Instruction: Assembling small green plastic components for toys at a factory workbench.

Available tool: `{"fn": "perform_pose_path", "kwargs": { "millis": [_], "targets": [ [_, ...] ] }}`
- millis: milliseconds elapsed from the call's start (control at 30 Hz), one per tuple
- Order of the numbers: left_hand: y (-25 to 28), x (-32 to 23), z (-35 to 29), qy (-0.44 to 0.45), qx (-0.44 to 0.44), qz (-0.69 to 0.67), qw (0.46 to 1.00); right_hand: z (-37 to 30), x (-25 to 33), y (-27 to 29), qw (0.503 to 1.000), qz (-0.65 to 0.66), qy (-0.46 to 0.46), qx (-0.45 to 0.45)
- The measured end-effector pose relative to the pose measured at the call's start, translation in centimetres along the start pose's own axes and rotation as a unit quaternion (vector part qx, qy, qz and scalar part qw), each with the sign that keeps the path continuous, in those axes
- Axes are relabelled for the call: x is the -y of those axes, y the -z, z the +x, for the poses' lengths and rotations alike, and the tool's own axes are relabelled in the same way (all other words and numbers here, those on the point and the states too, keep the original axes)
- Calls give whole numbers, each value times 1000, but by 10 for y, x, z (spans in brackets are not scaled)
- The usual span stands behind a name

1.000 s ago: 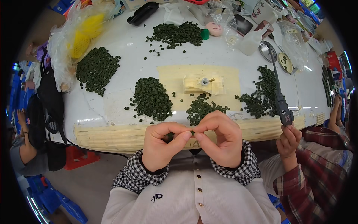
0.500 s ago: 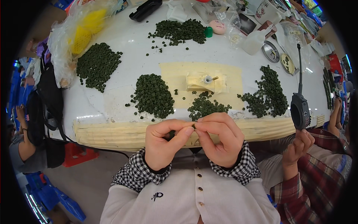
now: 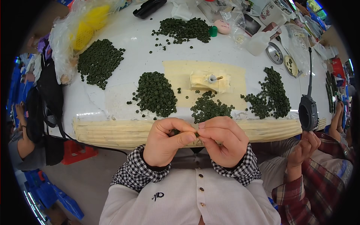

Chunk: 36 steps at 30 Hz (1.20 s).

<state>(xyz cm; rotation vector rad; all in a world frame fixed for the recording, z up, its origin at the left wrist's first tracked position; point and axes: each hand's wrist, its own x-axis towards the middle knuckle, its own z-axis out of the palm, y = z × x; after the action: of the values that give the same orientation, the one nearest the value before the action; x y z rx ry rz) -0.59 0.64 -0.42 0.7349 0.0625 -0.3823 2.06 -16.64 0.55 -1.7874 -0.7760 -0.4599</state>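
My left hand point(image 3: 169, 141) and my right hand point(image 3: 225, 140) meet over the table's front edge, thumbs and forefingers pinched together. Between the fingertips is a small dark green piece point(image 3: 197, 134), mostly covered. More dark green shows inside the curled fingers of my left hand, too hidden to count. Just beyond my hands lies a small pile of dark green ring-shaped pieces point(image 3: 212, 108). Left of it is a larger pile of like pieces point(image 3: 154, 93). Behind the small pile, a tape-wrapped block point(image 3: 200, 81) holds an upright metal fitting with a brown pin point(image 3: 219, 78).
Further green piles lie at right point(image 3: 273, 92), far left point(image 3: 98, 63) and back point(image 3: 183, 30). Padding point(image 3: 108, 133) lines the front edge. A plastic bag point(image 3: 62, 41), bottle point(image 3: 258, 43) and round tins point(image 3: 275, 53) stand around. At right, another person's hand point(image 3: 304, 148) holds a black ring-shaped device with a long rod point(image 3: 308, 112).
The view has shifted slightly. My fingertips have rolled a little, hiding more of the small green piece. The other person's device has dropped slightly and moved right.
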Motion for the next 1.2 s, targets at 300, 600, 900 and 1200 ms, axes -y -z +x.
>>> {"fn": "perform_pose_path", "kwargs": {
  "millis": [300,600,900,1200],
  "targets": [
    [3,-2,0,-28,6,134,991,2,0,6,998,46,-21,41],
    [2,-5,1,-33,-3,204,978,8,0,13,995,-46,68,52],
    [0,-10,-1,-22,-13,278,960,8,-2,13,996,-44,52,66],
    [-5,-6,-2,-95,-25,344,934,1,0,10,972,143,-178,58]
  ]
}}
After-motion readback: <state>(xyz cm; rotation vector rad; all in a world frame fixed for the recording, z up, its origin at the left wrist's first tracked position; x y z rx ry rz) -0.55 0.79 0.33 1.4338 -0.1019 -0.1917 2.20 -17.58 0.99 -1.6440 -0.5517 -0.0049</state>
